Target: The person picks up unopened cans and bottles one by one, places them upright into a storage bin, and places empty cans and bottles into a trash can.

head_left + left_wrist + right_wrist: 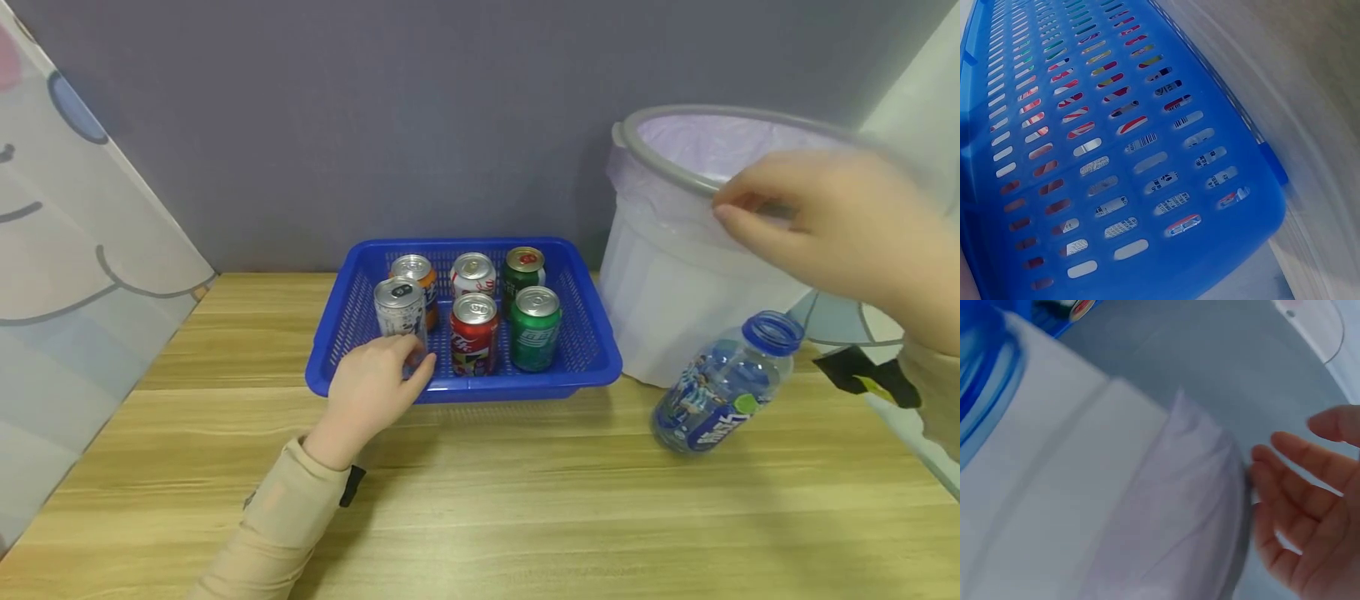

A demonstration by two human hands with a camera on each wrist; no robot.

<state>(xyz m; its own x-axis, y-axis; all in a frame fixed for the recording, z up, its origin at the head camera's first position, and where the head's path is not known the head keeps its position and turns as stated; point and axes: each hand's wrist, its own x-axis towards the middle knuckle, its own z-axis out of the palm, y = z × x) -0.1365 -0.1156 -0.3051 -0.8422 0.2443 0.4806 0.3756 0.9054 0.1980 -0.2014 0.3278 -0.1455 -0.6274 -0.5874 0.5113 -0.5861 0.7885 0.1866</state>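
My left hand (375, 385) reaches over the near rim of a blue plastic basket (592, 367), its loosely curled fingers beside a white patterned can (402, 321). Skin shows through the basket's slots in the left wrist view; whether the fingertips touch the can is hidden. Upright in the same basket stand a red can (474, 333), a green can (535, 329), a dark green can (522, 279), a white-and-red can (472, 273) and an orange can (430, 292). At the near side of the bin's rim, my right hand (847, 221) hovers with relaxed fingers, holding nothing.
A white bin (660, 283) with a grey rim and a pale purple liner (1166, 506) stands right of the basket. In front of it, a clear bottle (720, 392) with a blue neck and no visible cap appears tilted over the wooden table (525, 500). A grey wall rises behind.
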